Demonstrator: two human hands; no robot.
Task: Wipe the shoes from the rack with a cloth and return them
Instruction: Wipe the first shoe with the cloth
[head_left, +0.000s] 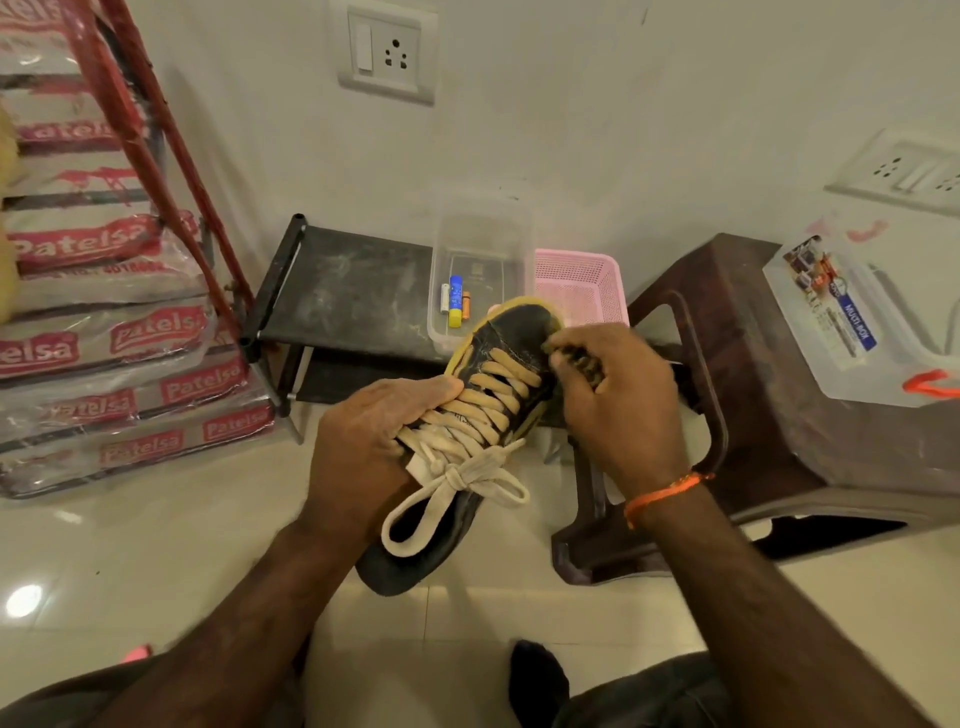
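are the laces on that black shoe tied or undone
Tied: the cream laces form a knotted bow at the top of the black shoe, with loops hanging loose.

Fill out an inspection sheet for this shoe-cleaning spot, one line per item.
Surface: pale glossy tiled floor; dusty black shoe rack against the wall.
Job's things: black shoe with tan laces, held above the floor, toe towards the rack; dark cloth bunched against its toe side.
Clutter: clear tub with batteries and a glue stick, and pink basket, both on the rack top.
Grips: left hand holds the shoe at the laces; right hand grips the cloth.
Cables: nothing seen.
Surroundings: stacked Patelsa sacks, red ladder, brown plastic stool carrying a clear box, wall sockets.
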